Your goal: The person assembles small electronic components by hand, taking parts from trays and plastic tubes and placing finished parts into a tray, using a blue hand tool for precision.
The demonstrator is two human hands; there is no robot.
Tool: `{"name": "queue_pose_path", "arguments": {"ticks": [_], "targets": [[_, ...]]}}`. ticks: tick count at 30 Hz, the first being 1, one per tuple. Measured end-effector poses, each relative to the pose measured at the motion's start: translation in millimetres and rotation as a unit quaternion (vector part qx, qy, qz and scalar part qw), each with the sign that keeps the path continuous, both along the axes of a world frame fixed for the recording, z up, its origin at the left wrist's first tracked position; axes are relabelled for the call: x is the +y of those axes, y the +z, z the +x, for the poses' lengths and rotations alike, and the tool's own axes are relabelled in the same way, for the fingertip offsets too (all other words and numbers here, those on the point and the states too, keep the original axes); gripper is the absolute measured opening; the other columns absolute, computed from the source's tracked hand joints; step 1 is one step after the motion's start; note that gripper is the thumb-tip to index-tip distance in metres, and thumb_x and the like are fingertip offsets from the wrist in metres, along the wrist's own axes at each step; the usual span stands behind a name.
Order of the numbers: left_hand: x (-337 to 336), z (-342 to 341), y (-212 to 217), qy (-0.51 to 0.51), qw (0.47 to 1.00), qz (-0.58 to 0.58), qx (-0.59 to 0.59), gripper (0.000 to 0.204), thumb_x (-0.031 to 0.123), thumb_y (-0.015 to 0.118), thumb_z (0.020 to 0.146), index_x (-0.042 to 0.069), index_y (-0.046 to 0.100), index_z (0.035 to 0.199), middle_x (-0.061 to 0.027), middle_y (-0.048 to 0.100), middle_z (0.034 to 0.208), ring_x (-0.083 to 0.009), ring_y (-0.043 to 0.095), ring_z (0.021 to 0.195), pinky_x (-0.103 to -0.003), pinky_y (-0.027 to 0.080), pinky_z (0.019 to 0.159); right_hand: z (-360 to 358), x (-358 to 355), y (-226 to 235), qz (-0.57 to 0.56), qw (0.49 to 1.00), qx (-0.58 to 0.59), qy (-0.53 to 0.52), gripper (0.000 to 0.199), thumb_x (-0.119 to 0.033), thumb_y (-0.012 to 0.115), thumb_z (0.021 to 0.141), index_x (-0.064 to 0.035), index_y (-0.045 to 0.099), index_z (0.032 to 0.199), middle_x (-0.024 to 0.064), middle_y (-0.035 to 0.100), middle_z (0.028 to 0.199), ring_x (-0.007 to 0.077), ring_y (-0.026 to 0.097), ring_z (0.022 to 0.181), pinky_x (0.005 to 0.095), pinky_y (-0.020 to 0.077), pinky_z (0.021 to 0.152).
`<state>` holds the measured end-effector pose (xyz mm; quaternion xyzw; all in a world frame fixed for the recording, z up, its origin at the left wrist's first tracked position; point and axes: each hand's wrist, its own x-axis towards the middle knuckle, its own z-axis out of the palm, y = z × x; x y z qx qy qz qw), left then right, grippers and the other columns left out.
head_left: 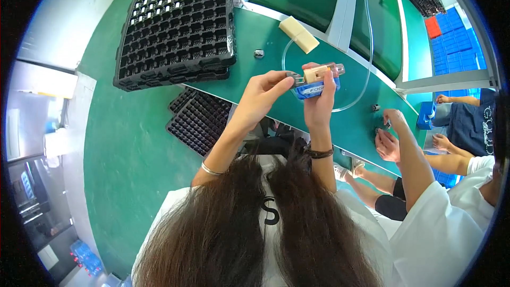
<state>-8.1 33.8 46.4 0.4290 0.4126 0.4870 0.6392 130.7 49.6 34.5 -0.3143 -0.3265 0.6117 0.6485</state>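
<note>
At the upper left of the frame stands a stack of black trays, its far rows filled with small pale and metallic pieces. Below it, two more black trays show over the green floor. The near edge of the green tabletop runs from beneath the stack toward the lower right, and a strip of surface lies between the stack and the hands, carrying one small metal piece.

At the centre, the left hand reaches up and rightward, wrist bent, its grip narrow, thumb and forefinger pinching one small grey piece. Just right of it, the right hand points upward, its grip closed around one blue-and-cream device, raised over the tabletop. Beyond lies one cream block.

Farther right, one clear tube curves down across the tabletop. At the right, a co-worker's two hands work near one small dark piece.
</note>
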Motion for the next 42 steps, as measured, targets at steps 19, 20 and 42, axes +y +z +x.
{"name": "queue_pose_path", "arguments": {"ticks": [19,20,42], "targets": [[-12.8,4.5,-11.6,0.013,1.0,0.013,-0.023,0.028,0.019,0.055,0.088,-0.003,0.06,0.104,-0.0003,0.053,0.088,-0.0069,0.045,0.08,-0.021,0.035,0.072,-5.9,-12.5,-4.5,-0.004,1.0,-0.027,-0.006,0.029,-0.033,0.04,0.093,-0.0077,0.046,0.104,0.0096,0.056,0.1,0.0123,0.054,0.085,0.0254,0.044,0.072],[-13.6,3.0,-10.8,0.009,1.0,0.011,-0.002,0.028,0.02,0.056,0.088,-0.003,0.061,0.104,-0.0005,0.052,0.088,-0.007,0.044,0.079,-0.021,0.034,0.07,-6.2,-13.0,-5.3,-0.003,1.0,-0.026,-0.004,0.028,-0.033,0.04,0.093,-0.0076,0.046,0.104,0.0098,0.056,0.1,0.0123,0.054,0.085,0.0254,0.0439,0.072],[-4.1,5.0,-33.9,0.058,0.996,-0.036,-0.062,0.042,0.033,0.044,0.092,0.003,0.046,0.122,-0.0032,0.057,0.099,-0.0079,0.051,0.088,-0.022,0.039,0.078,59.1,75.1,-33.0,0.053,0.934,-0.333,-0.119,0.019,-0.02,0.06,0.085,-0.0009,0.056,0.086,-0.0008,0.056,0.077,0.0065,0.05,0.072,0.0239,0.0434,0.065]]}}
